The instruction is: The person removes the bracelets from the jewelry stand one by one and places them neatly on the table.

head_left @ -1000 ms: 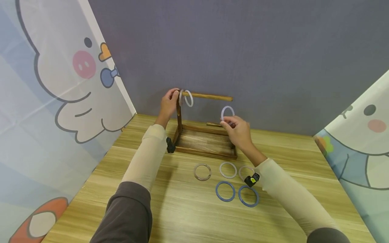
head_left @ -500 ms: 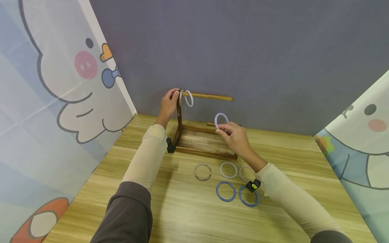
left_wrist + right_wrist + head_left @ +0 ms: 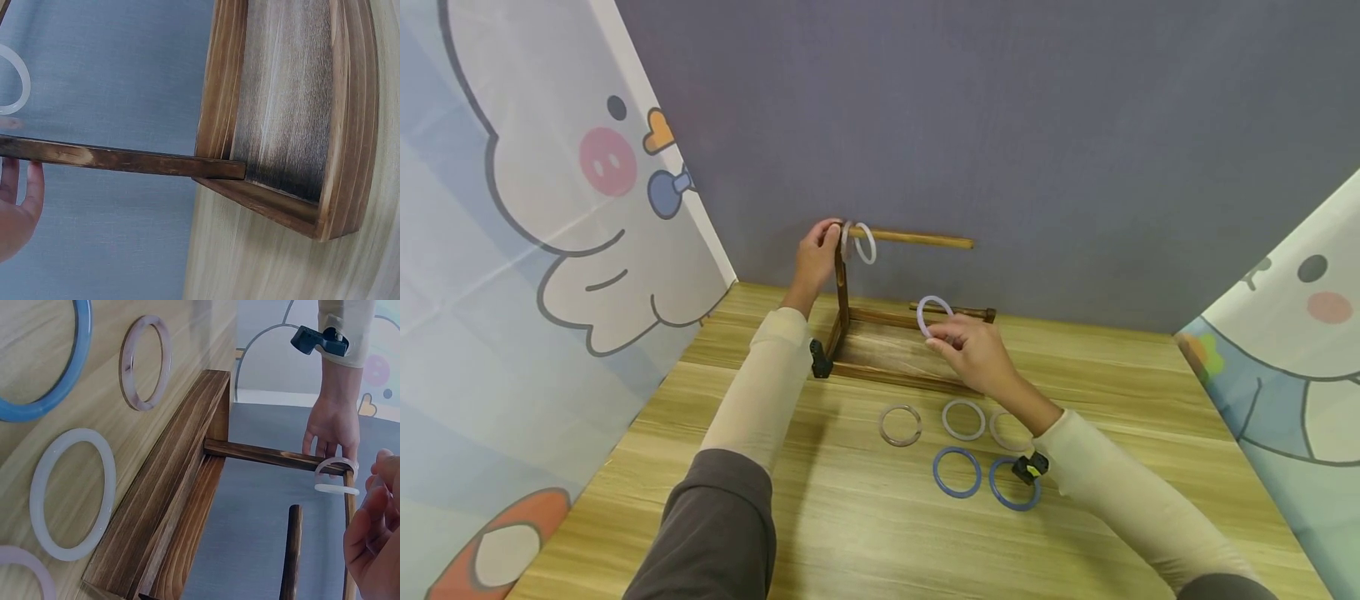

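Note:
Near the top of its upright, my left hand grips a dark wooden bangle stand; in the left wrist view its fingers lie against that upright. Two bangles hang on the stand's upper bar beside this hand, a white one and a pinkish-brown one. My right hand pinches a pale lavender bangle, raised upright over the stand's base. In the right wrist view, my right fingers show at the edge and the held bangle is hidden.
Several bangles lie on the wooden table before the stand: a brownish one, a white one, a pale pink one and two blue ones, one left of the other. A lower bar sits behind my right hand.
My right hand has moved left and down with the lavender bangle, from near the upper bar's free end to lower over the base. The left hand stays on the upright.

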`<state>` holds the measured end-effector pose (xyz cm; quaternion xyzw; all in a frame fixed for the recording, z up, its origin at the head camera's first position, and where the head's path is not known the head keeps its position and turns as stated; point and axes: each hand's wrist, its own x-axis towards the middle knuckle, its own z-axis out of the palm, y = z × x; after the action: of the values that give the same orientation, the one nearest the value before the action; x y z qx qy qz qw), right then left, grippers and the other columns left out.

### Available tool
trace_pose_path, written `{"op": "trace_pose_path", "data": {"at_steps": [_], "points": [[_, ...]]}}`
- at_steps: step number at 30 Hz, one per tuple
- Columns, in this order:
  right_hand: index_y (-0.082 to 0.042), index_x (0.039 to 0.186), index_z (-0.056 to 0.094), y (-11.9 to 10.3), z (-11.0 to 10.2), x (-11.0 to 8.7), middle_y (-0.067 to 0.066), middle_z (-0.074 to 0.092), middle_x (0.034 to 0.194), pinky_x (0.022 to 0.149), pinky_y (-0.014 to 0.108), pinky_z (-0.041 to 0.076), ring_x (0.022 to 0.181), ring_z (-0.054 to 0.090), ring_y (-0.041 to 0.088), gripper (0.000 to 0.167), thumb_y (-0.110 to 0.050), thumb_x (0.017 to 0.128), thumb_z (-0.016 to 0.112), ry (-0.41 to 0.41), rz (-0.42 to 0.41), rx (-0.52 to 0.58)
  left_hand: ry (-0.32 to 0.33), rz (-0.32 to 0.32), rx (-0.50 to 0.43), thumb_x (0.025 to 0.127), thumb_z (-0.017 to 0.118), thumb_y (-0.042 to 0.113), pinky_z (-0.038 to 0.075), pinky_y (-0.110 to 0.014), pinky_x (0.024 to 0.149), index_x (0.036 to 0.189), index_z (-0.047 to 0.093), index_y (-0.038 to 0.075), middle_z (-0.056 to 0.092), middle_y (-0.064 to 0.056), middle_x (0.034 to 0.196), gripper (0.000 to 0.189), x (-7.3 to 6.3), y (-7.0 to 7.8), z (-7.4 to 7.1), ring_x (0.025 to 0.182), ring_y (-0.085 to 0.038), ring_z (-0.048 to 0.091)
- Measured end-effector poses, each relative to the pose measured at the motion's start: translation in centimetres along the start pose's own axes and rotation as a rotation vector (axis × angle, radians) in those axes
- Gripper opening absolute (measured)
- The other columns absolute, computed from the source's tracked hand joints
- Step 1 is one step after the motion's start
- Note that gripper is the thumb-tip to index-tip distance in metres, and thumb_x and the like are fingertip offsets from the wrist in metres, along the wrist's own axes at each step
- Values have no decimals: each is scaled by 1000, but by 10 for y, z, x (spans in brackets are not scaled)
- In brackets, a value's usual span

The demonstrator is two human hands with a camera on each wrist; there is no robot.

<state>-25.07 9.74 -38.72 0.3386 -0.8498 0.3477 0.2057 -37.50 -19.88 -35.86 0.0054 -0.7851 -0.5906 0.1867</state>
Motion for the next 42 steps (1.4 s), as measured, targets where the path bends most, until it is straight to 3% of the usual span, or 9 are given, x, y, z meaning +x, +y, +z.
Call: {"op": "trace_pose_path", "data": {"at_steps": [13, 30, 42], "points": [[-9, 98, 81, -4, 0, -10, 3, 71, 82, 52, 21, 43, 59, 48, 4, 14, -18, 88, 80, -74, -56, -21, -11, -5, 10, 107, 49, 43, 47, -41, 104, 137, 62, 20, 64, -9, 134, 40, 0, 1, -2, 119, -24, 58], [-8, 100, 81, -11, 4, -21, 6, 77, 94, 47, 19, 40, 56, 44, -1, 13, -14, 89, 78, -222, -80, 18, -5, -4, 15, 107, 49, 42, 48, -41, 101, 137, 62, 20, 65, -8, 131, 39, 1, 0, -2, 116, -22, 59], [-7, 103, 81, -8, 6, -31, 4, 77, 94, 55, 19, 46, 62, 48, -2, 16, -17, 91, 77, -288, -110, -10, -10, -3, 27, 107, 48, 43, 48, -40, 101, 138, 62, 21, 65, -9, 131, 40, 0, 1, -2, 116, -23, 59]]}}
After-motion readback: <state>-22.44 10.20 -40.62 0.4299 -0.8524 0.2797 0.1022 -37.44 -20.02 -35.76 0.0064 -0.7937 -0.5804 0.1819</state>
